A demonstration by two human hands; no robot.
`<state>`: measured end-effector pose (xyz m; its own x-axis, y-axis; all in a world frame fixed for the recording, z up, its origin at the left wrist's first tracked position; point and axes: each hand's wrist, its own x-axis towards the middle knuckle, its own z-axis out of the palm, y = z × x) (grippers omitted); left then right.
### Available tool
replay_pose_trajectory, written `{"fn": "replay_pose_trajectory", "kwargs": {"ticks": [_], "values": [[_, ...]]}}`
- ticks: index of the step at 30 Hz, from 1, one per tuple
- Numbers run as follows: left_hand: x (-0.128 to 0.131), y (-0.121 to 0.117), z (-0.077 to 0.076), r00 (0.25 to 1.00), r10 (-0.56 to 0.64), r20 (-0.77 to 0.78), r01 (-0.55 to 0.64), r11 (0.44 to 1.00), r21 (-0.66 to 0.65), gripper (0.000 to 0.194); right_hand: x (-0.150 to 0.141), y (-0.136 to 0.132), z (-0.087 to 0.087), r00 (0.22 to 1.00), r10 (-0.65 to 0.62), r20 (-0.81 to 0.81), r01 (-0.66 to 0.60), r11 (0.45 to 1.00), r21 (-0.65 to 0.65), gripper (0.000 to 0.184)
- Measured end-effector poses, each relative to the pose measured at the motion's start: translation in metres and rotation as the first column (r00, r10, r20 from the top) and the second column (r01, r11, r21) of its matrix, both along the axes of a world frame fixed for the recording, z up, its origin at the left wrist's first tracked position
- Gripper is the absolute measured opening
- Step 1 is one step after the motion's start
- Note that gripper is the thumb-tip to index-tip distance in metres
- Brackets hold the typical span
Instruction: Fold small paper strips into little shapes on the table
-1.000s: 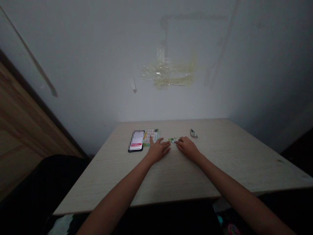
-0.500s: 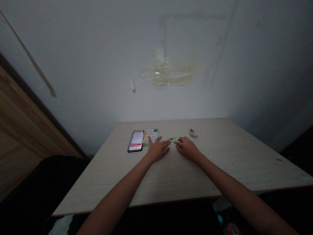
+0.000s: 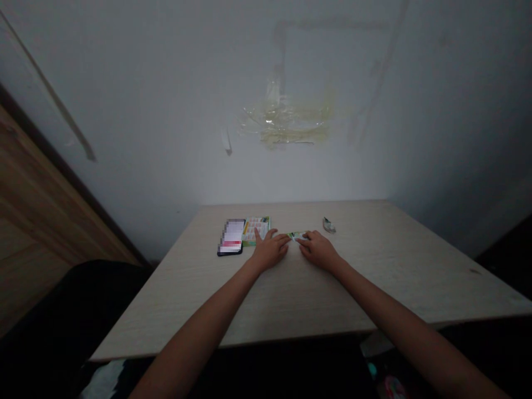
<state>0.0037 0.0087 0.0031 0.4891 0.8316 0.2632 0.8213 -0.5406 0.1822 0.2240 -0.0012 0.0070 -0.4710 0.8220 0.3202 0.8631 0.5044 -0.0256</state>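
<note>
A green-and-white strip (image 3: 296, 236) is being held down on the far part of the desk (image 3: 291, 299). Its right end is being covered by the right hand (image 3: 319, 249), the fingers bent; whether it is being pinched cannot be told. Its left end is being met by the left hand (image 3: 270, 252), fingers spread. A leaflet (image 3: 257, 226) is being partly hidden there; a phone (image 3: 231, 237), farther left, and a scrap (image 3: 328, 225), far right, are being supported too.

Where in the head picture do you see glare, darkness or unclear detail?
Head view: glare on the clear tape; darkness beneath the table; blocky pixels on the phone; the green-white piece at the right hand too small to read.
</note>
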Motion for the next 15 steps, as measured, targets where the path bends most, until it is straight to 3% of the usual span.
{"fn": "replay_pose_trajectory", "kwargs": {"ticks": [15], "values": [[0.0048, -0.0087, 0.0041, 0.993, 0.097, 0.069, -0.106, 0.983, 0.153, 0.031, 0.0016, 0.0024, -0.0039, 1.0, -0.006, -0.031, 0.006, 1.0, -0.024, 0.037]]}}
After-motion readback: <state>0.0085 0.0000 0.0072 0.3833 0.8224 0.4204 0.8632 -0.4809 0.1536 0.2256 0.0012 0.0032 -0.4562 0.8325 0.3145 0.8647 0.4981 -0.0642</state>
